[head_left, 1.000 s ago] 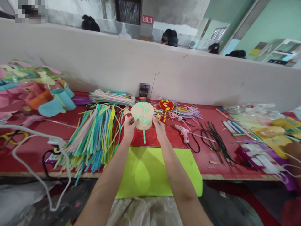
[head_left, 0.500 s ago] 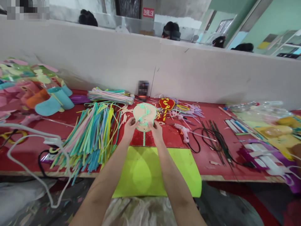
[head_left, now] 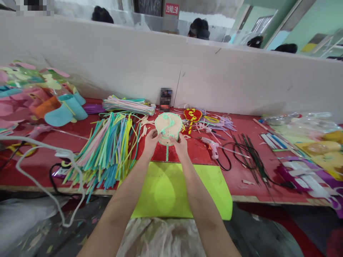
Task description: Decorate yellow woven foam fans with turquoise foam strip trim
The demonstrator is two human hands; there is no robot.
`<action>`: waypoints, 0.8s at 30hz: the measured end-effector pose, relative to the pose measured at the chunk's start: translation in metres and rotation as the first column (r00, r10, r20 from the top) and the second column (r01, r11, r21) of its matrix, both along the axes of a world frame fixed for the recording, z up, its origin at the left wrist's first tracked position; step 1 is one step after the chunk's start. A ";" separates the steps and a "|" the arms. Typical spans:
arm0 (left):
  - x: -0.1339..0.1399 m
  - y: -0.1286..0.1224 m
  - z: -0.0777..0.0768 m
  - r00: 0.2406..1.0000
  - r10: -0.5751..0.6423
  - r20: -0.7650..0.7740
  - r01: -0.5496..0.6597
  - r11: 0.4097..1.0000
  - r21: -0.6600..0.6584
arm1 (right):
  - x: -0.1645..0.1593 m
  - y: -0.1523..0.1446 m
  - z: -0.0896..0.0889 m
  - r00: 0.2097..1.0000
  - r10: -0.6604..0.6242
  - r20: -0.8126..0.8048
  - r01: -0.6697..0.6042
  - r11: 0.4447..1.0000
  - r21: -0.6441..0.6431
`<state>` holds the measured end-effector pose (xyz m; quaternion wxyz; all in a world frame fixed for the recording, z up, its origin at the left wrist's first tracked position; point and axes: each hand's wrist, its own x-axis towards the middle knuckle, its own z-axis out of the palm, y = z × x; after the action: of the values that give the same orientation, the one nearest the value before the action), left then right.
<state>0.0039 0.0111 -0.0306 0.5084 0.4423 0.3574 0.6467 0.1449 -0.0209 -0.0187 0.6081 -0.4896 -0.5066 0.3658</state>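
A cream-coloured, fan-shaped piece with mint-green trim and a mint-green handle is held between my two hands over the red table. At its lower left edge, my left hand has its fingers closed on the rim. Gripping the lower right edge is my right hand. The handle points toward me. Behind it to the right lies a smaller red fan with yellow trim. A yellow-green sheet covers the table edge in front of me.
Many pastel pipe cleaners lie in a heap on the left. A pink glue gun with a black cord rests on the right, near dark thin rods. White cable loops at the left. A white partition stands behind.
The camera view has shifted slightly, so the whole scene sits a little higher and further right. Both hands keep hold of the cream fan at nearly the same place.
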 end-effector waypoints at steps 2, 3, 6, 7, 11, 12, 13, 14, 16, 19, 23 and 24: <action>0.001 -0.001 0.002 1.000 0.016 -0.015 -0.016 1.000 0.005 | -0.001 0.000 0.000 1.000 0.015 -0.005 -0.015 1.000 0.002; 0.001 -0.001 0.004 1.000 0.023 -0.022 -0.022 1.000 0.008 | -0.001 0.000 0.000 1.000 0.014 -0.006 -0.014 1.000 0.004; 0.001 -0.002 0.007 0.999 0.030 -0.032 -0.030 1.000 0.006 | 0.000 0.000 -0.001 1.000 -0.003 0.001 0.003 1.000 0.012; 0.001 -0.002 0.007 0.999 0.029 -0.032 -0.029 1.000 0.001 | 0.000 0.000 -0.001 1.000 -0.007 0.002 0.006 1.000 0.014; 0.000 -0.001 0.008 0.999 0.028 -0.023 -0.028 1.000 -0.012 | 0.001 0.002 -0.003 0.996 0.031 -0.079 -0.030 0.999 0.015; 0.000 0.000 0.007 0.999 0.025 -0.028 -0.025 1.000 -0.011 | 0.000 0.003 -0.004 0.990 0.049 -0.129 -0.049 0.999 0.006; 0.000 0.000 0.007 0.999 0.016 -0.037 -0.016 1.000 -0.011 | -0.001 0.003 -0.006 0.981 0.063 -0.183 -0.066 0.998 -0.012; 0.000 -0.001 0.007 0.999 -0.002 -0.049 0.001 1.000 -0.009 | -0.003 0.004 -0.007 0.969 0.073 -0.237 -0.084 0.996 -0.036; 0.002 -0.002 0.007 0.996 -0.044 -0.074 0.044 0.999 0.001 | -0.005 0.006 -0.010 0.946 0.077 -0.316 -0.108 0.991 -0.083; 0.006 -0.005 0.007 0.992 -0.072 -0.102 0.075 0.997 0.022 | -0.008 0.007 -0.013 0.931 0.044 -0.361 -0.089 0.990 -0.108; 0.009 -0.008 0.007 0.994 -0.064 -0.084 0.066 0.998 0.025 | -0.007 0.008 -0.012 0.928 0.020 -0.371 -0.064 0.992 -0.109; 0.008 -0.008 0.006 0.995 -0.069 -0.072 0.070 0.997 0.015 | -0.006 0.009 -0.012 0.932 0.014 -0.363 -0.061 0.991 -0.117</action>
<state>0.0121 0.0033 -0.0243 0.5137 0.4815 0.3540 0.6156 0.1391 -0.0123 -0.0309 0.6516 -0.4417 -0.3713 0.4924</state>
